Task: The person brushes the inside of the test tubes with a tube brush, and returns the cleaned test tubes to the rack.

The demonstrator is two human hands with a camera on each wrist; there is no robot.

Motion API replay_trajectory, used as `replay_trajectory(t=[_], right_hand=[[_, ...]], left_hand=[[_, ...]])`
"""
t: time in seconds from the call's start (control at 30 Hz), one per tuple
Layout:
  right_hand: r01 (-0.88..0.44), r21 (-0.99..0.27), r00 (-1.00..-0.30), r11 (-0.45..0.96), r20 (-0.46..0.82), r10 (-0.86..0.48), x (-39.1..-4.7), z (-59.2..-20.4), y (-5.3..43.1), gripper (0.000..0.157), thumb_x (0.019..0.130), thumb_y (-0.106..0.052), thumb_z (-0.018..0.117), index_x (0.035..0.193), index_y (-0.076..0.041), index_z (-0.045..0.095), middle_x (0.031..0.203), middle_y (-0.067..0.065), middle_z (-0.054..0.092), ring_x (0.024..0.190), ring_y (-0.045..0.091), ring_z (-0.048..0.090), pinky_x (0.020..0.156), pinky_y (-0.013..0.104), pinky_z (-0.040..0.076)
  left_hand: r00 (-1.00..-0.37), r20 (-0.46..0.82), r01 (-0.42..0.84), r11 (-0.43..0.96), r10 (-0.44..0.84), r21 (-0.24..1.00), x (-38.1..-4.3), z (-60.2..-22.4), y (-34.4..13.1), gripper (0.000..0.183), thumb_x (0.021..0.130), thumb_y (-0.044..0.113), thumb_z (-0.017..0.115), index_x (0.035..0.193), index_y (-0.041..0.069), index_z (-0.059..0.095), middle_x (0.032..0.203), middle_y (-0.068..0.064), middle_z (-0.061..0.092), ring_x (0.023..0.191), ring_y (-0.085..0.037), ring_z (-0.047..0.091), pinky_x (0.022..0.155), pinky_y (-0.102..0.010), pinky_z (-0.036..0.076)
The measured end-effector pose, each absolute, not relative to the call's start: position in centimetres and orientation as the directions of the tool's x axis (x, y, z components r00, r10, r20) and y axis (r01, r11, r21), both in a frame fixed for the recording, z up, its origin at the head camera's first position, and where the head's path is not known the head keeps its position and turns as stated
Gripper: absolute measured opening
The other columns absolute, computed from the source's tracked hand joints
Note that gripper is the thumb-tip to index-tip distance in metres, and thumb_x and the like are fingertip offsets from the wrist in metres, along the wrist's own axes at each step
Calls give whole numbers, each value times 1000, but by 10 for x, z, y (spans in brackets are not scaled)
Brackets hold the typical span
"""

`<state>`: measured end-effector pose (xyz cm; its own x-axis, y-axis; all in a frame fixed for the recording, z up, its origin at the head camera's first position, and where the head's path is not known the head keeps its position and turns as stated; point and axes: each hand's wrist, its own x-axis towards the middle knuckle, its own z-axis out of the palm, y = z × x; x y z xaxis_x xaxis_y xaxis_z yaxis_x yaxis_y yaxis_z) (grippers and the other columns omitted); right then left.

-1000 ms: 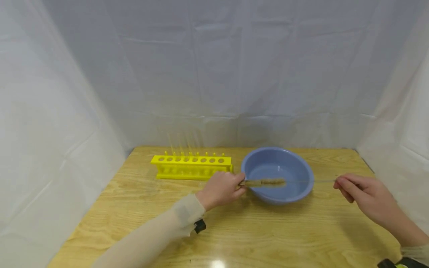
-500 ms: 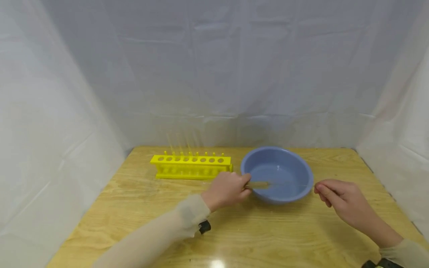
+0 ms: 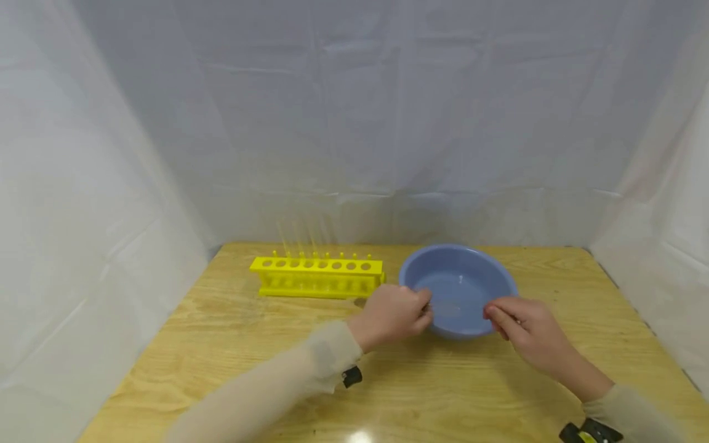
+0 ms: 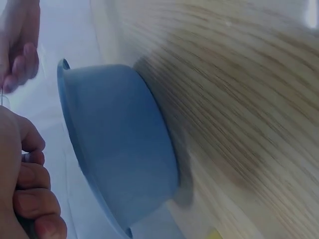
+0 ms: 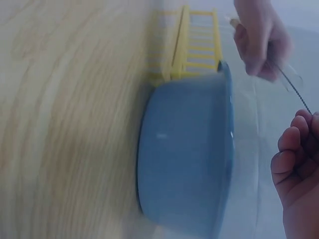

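Observation:
My left hand (image 3: pixel 392 312) grips a clear glass test tube (image 5: pixel 297 80) over the left side of the blue basin (image 3: pixel 460 289). A test tube brush runs into the tube; its twisted wire handle (image 5: pixel 293 88) shows in the right wrist view. The wire's outer end is pinched between the thumb and fingers of my right hand (image 3: pixel 528 329), at the basin's right front rim. Brownish bristles (image 3: pixel 360 302) show faintly on the far side of my left hand. Most of the tube is hidden inside that fist.
A yellow test tube rack (image 3: pixel 317 266) stands left of the basin, with several clear tubes (image 3: pixel 299 237) sticking up at its back. The wooden table (image 3: pixel 432 394) is bordered by white sheeting (image 3: pixel 354 123) at the back and sides.
My right hand has moved left toward my left hand, pushing the brush deeper into the tube. The bristles, earlier right of my left hand, have passed through to its left. My left hand shifted slightly right.

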<state>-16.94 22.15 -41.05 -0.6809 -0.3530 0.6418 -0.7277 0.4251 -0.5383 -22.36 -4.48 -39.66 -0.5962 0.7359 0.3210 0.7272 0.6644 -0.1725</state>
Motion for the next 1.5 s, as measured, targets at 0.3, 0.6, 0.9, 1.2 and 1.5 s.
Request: replay_trajectory(t=[0.3,0.6,0.9,1.2,1.5], right_hand=[[-687,-583,-724,434,603,-335,-174,-416,204,27,97,7,58,84,-15,67,64,-10,53,53,0,46,50,17,42],[-275,-895,-935,350,164,-314,-169,-399,203,40,108,-25,48,80,1,59,56,-1,40,47,12,36,48,31,39],[-263,-890,-939,374,146,-311,-171,-396,201,38,106,-11,46,70,-1,47,57,-3,33,50,10,28,49,31,33],[-348,-831,-919,434,211,-332,-173,-395,207,34,102,-6,49,68,-4,51,58,-7,35,52,5,31,50,29,33],[-434,-795,-885,424,288,-365,-172,-392,216,39,101,-1,48,64,-11,44,55,-6,32,50,2,27,47,29,30]], left_hand=[[-597,373,696,689,711,-199,-225,-396,-41,22,97,34,57,81,20,54,53,7,41,42,-8,40,37,-25,31],[-545,405,695,666,734,-272,-228,-399,-41,23,95,37,61,80,20,54,53,10,43,40,-6,38,36,-22,30],[-504,435,696,649,746,-306,-231,-405,-47,22,93,35,62,79,20,52,52,10,42,39,-6,38,36,-24,31],[-495,409,722,625,767,-298,-235,-408,-50,19,96,34,59,84,20,54,54,10,45,41,-7,42,37,-25,34],[-495,372,757,600,785,-258,-235,-403,-47,19,98,33,57,85,20,52,57,9,46,44,-8,44,38,-25,33]])
